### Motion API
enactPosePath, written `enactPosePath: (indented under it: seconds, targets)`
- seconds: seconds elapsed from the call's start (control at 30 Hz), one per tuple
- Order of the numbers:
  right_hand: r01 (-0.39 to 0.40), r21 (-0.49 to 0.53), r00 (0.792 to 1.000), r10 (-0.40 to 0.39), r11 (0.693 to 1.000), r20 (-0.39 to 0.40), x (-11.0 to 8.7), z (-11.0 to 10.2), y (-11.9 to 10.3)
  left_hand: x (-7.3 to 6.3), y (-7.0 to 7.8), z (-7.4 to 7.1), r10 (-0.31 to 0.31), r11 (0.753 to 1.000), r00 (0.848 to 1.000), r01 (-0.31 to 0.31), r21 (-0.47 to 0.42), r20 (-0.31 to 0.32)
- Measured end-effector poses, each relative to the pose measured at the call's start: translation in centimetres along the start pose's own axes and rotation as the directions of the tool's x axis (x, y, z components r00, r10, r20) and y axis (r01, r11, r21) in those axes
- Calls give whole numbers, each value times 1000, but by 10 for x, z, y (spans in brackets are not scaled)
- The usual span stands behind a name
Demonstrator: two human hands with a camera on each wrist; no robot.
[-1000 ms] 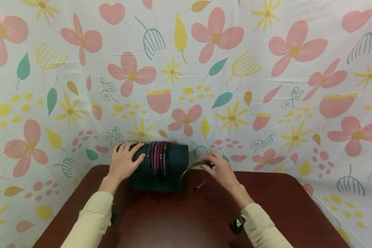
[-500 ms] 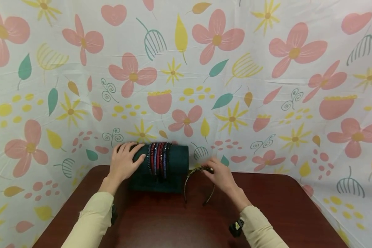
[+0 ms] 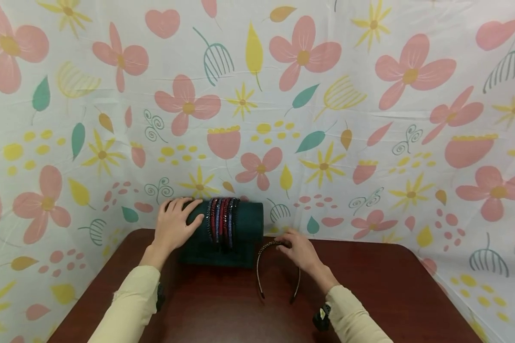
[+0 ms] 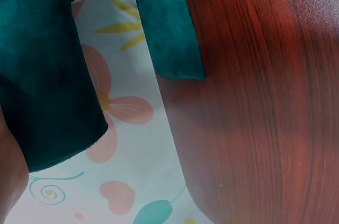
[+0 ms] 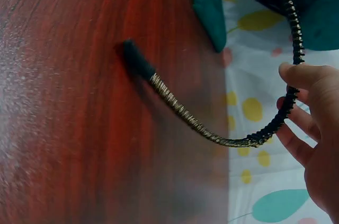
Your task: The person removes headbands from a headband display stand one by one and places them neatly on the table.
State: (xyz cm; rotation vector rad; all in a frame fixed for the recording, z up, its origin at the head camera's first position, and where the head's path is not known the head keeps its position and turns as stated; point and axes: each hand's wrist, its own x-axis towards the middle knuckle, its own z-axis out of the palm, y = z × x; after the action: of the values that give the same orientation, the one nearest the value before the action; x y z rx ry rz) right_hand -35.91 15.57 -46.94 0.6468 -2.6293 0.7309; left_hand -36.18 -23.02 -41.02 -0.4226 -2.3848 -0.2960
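Note:
On the dark green velvet roll stand [image 3: 250, 221] at the back of the table sit several beaded headbands [image 3: 221, 221] in blue, red and black, side by side around the roll. My left hand [image 3: 173, 227] holds the roll's left end, fingers over the top and thumb on the front. Right of the stand, my right hand [image 3: 299, 251] pinches the top of a black and gold headband [image 5: 193, 122] between thumb and fingers. Its two ends point down toward me, with black tips. In the left wrist view the roll [image 4: 47, 70] hides most of the left hand.
The stand's flat green base [image 4: 175, 28] rests on the dark red-brown wooden table [image 3: 236, 309]. Directly behind the table hangs a white cloth [image 3: 352, 190] printed with flowers and leaves.
My right hand has lowered the black and gold headband slightly and turned it, so its ends now point toward me instead of sideways. My left hand has stayed on the stand.

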Motion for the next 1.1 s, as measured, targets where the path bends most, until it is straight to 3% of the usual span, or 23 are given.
enactPosePath:
  seconds: [0.13,0.33,0.63,0.83,1.1]
  targets:
    - [-84,45,996,82,995,44,-2,10,5,0,1,1,4,1000,1000,-4,-2,-14]
    - [-148,72,984,140,986,108,-3,27,13,1,1,1,4,1000,1000,-4,2,-10]
    - [-117,77,978,101,990,181,1,38,19,1,1,1,1,1000,1000,-1,3,-2]
    - [-143,53,967,129,988,221,1,43,20,2,2,0,-8,1000,1000,8,4,20]
    - [-128,28,967,118,991,227,-1,41,17,1,-1,2,-5,1000,1000,5,7,13]
